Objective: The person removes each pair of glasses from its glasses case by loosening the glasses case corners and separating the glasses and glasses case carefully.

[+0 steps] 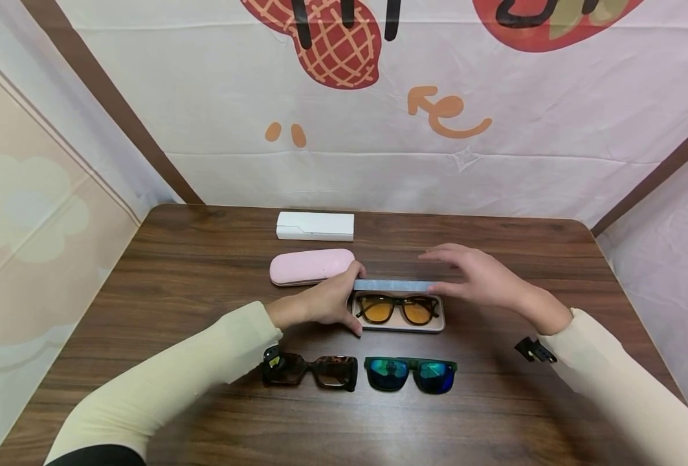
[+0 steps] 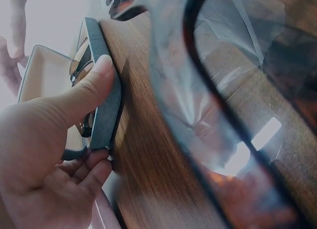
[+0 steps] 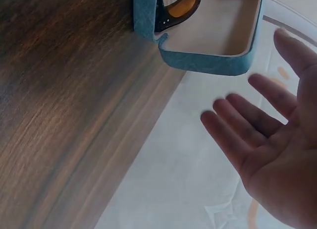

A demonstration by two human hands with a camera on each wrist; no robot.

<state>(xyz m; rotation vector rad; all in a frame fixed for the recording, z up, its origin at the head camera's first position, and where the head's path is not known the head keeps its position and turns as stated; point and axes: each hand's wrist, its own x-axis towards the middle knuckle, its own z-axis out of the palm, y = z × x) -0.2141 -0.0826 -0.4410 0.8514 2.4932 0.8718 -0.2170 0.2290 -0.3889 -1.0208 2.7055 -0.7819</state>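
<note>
Case lid point(image 1: 391, 285) is pinched at its left end by the left hand point(image 1: 320, 304); right hand point(image 1: 483, 278) hovers, fingers straight and apart, probably not touching. Lid's best lowered evenly over the orange glasses point(image 1: 398, 309).

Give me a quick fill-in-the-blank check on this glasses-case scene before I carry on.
1. The glasses lying inside the open blue-grey case have ____ lenses.
2. The left hand holds the case's ____ by its left end.
3. The right hand hovers over the case's right end with its fingers ____.
4. The pink case lies on the table just in front of a ____ case.

Missing words: orange; lid; straight; white
</note>
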